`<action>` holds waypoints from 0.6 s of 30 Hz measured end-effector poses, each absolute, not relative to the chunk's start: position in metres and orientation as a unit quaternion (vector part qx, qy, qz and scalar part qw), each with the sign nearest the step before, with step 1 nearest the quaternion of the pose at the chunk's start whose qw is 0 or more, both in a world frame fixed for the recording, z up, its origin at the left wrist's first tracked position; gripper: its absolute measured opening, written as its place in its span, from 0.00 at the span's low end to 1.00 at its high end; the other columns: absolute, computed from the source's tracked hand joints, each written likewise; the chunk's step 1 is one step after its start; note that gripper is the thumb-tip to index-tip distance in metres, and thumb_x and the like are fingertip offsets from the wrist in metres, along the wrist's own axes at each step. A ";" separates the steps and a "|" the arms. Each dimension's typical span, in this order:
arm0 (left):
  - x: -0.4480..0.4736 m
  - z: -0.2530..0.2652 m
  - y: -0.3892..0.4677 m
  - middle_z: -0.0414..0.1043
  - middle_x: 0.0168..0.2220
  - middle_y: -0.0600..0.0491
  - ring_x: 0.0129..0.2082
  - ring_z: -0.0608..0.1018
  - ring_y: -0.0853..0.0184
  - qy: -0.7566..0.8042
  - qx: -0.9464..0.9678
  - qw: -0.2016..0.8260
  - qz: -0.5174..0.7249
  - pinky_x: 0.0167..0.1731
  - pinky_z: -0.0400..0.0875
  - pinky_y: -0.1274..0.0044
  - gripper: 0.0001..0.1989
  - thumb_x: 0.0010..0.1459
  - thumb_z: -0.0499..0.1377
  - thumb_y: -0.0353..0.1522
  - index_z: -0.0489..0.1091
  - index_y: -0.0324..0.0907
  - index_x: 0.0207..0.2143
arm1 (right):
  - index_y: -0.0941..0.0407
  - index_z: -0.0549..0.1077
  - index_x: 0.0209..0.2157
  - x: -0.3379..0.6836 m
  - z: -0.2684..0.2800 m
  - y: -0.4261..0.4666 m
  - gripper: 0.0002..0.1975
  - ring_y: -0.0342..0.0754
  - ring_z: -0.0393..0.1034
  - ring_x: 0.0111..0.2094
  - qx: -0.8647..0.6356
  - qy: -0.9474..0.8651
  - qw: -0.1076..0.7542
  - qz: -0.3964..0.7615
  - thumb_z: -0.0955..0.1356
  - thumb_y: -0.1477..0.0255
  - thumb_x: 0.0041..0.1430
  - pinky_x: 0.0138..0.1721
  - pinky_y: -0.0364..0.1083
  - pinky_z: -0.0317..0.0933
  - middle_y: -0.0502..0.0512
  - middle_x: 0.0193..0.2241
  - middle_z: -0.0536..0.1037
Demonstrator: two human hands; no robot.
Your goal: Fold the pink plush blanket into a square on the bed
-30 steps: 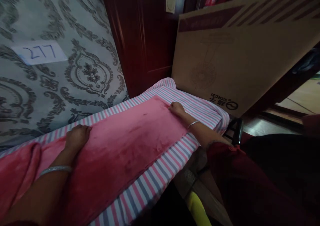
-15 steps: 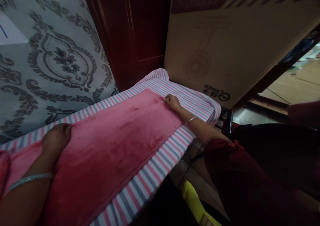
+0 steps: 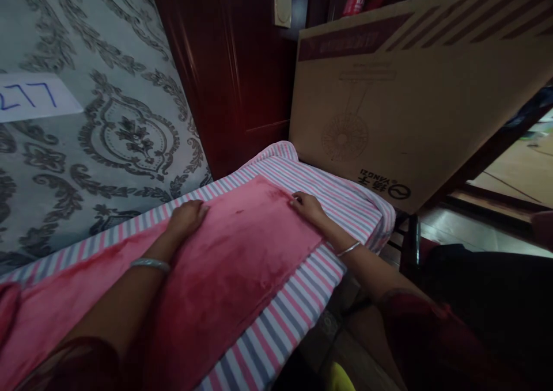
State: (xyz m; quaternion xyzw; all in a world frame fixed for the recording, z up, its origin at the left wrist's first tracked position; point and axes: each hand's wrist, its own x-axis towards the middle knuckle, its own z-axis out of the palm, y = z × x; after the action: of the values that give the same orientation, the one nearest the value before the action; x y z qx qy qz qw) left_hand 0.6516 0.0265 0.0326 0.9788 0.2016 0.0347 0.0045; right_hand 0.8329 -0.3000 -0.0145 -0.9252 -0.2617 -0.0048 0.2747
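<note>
A pink plush cloth (image 3: pixel 242 235) lies spread along a narrow surface covered with a striped sheet (image 3: pixel 298 310) in pink, grey and white. My left hand (image 3: pixel 186 218), with a bangle at the wrist, is at the cloth's wall-side edge, fingers closed on the fabric. At the far end, my right hand (image 3: pixel 309 208) pinches the cloth's short edge between thumb and fingers. The cloth lies mostly flat between both hands, with darker brushed patches in its pile. My left forearm hides part of it.
A large cardboard box (image 3: pixel 345 103) with a printed fan leans beyond the far end. Left is a patterned wall (image 3: pixel 129 132) with a paper label (image 3: pixel 34 97). A dark red wooden panel (image 3: pixel 254 63) stands behind. A black chair (image 3: pixel 484 293) is at right.
My left hand has moved forward along the cloth's wall-side edge, closer to my right hand. My right hand stays at the far edge. The view has tilted up a little.
</note>
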 end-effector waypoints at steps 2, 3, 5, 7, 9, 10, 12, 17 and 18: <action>0.680 0.029 0.011 0.76 0.55 0.36 0.56 0.76 0.53 0.197 0.980 0.000 0.039 0.52 0.69 0.68 0.25 0.70 0.44 0.41 0.73 0.36 0.54 | 0.54 0.74 0.59 0.844 -0.011 -0.290 0.19 0.51 0.76 0.45 -0.922 -0.257 0.288 0.010 0.68 0.69 0.67 0.43 0.43 0.64 0.58 0.46 0.82; 0.693 0.028 0.004 0.76 0.54 0.36 0.55 0.77 0.53 0.197 0.979 0.000 0.043 0.52 0.69 0.68 0.24 0.70 0.45 0.40 0.73 0.36 0.53 | 0.55 0.72 0.61 0.850 -0.010 -0.283 0.22 0.51 0.77 0.46 -0.921 -0.259 0.289 0.014 0.68 0.69 0.67 0.43 0.43 0.64 0.58 0.47 0.82; 0.714 0.025 -0.005 0.76 0.54 0.35 0.55 0.77 0.53 0.202 0.978 0.004 0.050 0.51 0.70 0.68 0.23 0.70 0.46 0.40 0.74 0.35 0.52 | 0.56 0.70 0.64 0.863 -0.006 -0.269 0.25 0.52 0.76 0.46 -0.917 -0.271 0.291 0.020 0.68 0.70 0.67 0.44 0.44 0.65 0.60 0.48 0.82; 0.731 0.022 -0.010 0.77 0.53 0.36 0.54 0.78 0.54 0.210 0.976 0.010 0.056 0.51 0.70 0.69 0.22 0.70 0.47 0.39 0.75 0.35 0.51 | 0.57 0.69 0.65 0.877 -0.004 -0.252 0.27 0.51 0.77 0.45 -0.911 -0.284 0.297 0.028 0.69 0.71 0.66 0.44 0.44 0.65 0.60 0.47 0.82; 0.743 0.018 -0.011 0.78 0.52 0.37 0.54 0.78 0.55 0.216 0.975 0.014 0.060 0.50 0.70 0.70 0.22 0.71 0.47 0.39 0.76 0.36 0.49 | 0.56 0.68 0.66 0.890 -0.001 -0.235 0.28 0.51 0.77 0.44 -0.904 -0.304 0.301 0.028 0.69 0.71 0.65 0.45 0.44 0.66 0.59 0.45 0.82; 0.748 0.015 -0.010 0.78 0.52 0.37 0.53 0.78 0.55 0.217 0.974 0.015 0.061 0.50 0.70 0.70 0.22 0.71 0.46 0.39 0.76 0.37 0.49 | 0.55 0.68 0.66 0.896 0.000 -0.226 0.29 0.51 0.76 0.44 -0.898 -0.319 0.302 0.029 0.70 0.72 0.64 0.45 0.44 0.66 0.59 0.45 0.82; 0.757 0.011 -0.007 0.79 0.51 0.38 0.53 0.79 0.54 0.216 0.974 0.018 0.061 0.49 0.71 0.69 0.22 0.72 0.46 0.39 0.76 0.38 0.48 | 0.53 0.69 0.65 0.907 0.001 -0.209 0.30 0.51 0.76 0.44 -0.884 -0.347 0.309 0.039 0.71 0.72 0.62 0.47 0.45 0.66 0.57 0.44 0.82; 0.774 0.006 0.006 0.80 0.49 0.39 0.51 0.80 0.54 0.229 0.970 0.042 0.071 0.47 0.71 0.69 0.20 0.72 0.46 0.38 0.75 0.40 0.49 | 0.55 0.79 0.54 0.932 -0.004 -0.171 0.24 0.48 0.76 0.45 -0.843 -0.347 0.400 0.091 0.65 0.82 0.59 0.48 0.44 0.67 0.52 0.44 0.83; 0.776 0.005 0.009 0.80 0.49 0.39 0.51 0.80 0.54 0.236 0.968 0.047 0.073 0.47 0.71 0.69 0.20 0.72 0.46 0.38 0.75 0.40 0.49 | 0.57 0.80 0.52 0.935 -0.009 -0.166 0.23 0.48 0.76 0.45 -0.836 -0.334 0.425 0.092 0.64 0.83 0.58 0.48 0.43 0.67 0.52 0.44 0.83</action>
State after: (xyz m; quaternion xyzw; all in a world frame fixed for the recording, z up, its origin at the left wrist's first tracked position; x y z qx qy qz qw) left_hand 0.7760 0.0085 0.0050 0.9677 0.2365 0.0733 0.0469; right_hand 0.9353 -0.1664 -0.0086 -0.8361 -0.3343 0.0922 0.4250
